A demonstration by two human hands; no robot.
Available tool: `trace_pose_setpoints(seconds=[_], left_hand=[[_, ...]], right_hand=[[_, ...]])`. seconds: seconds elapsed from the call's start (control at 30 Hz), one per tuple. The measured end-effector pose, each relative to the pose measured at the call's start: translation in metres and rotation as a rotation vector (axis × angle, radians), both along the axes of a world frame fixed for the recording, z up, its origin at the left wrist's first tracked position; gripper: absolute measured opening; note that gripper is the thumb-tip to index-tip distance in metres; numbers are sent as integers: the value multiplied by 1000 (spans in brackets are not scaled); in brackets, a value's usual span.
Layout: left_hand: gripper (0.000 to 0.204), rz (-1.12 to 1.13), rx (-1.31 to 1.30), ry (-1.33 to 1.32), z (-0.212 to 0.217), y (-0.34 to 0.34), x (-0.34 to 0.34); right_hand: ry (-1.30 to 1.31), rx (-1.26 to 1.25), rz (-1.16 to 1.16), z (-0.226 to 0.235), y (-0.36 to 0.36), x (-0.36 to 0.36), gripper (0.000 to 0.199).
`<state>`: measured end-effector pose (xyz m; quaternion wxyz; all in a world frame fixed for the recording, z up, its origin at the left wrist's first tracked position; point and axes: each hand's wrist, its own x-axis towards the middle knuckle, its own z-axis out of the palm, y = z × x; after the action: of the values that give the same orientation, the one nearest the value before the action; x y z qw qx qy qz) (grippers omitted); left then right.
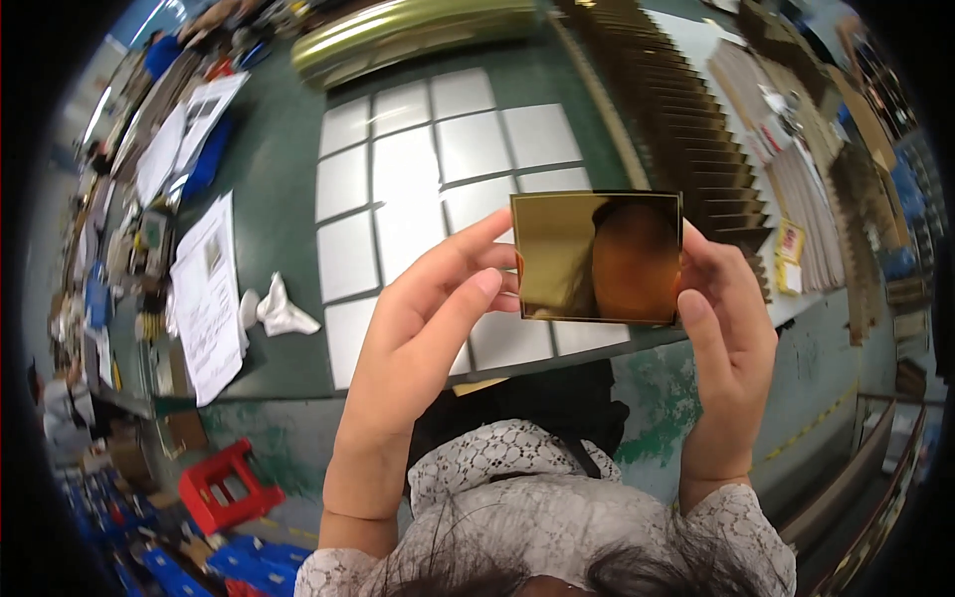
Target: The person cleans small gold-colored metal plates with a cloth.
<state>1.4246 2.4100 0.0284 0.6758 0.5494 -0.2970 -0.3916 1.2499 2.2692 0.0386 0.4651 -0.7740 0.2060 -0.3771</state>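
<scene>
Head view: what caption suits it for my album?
Left hand and right hand hold a mirror-like golden plate above pale panels on a green table.

We had a free strip of green surface (pixel 277 189) between the papers (pixel 209 303) and the pale squares (pixel 403 169); a crumpled white cloth (pixel 286 311) narrowed its near part; the shiny roll (pixel 413 42) blocked the far side, the slotted rack (pixel 708 149) the right; the mirrored plate (pixel 567 254) filled the gap between our left fingers (pixel 470 239) and right fingers (pixel 720 262).
</scene>
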Motion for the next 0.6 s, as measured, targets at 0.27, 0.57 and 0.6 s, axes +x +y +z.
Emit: trace_pose_setpoints(seconds=[0.27, 0.57, 0.6], left_hand=[[43, 51, -38, 148, -26, 54, 30], [43, 105, -34, 180, -35, 75, 42], [43, 99, -46, 180, -36, 76, 42]], right_hand=[[41, 251, 158, -18, 39, 37, 38], [112, 329, 192, -30, 49, 56, 35], [115, 330, 193, -30, 49, 57, 35]])
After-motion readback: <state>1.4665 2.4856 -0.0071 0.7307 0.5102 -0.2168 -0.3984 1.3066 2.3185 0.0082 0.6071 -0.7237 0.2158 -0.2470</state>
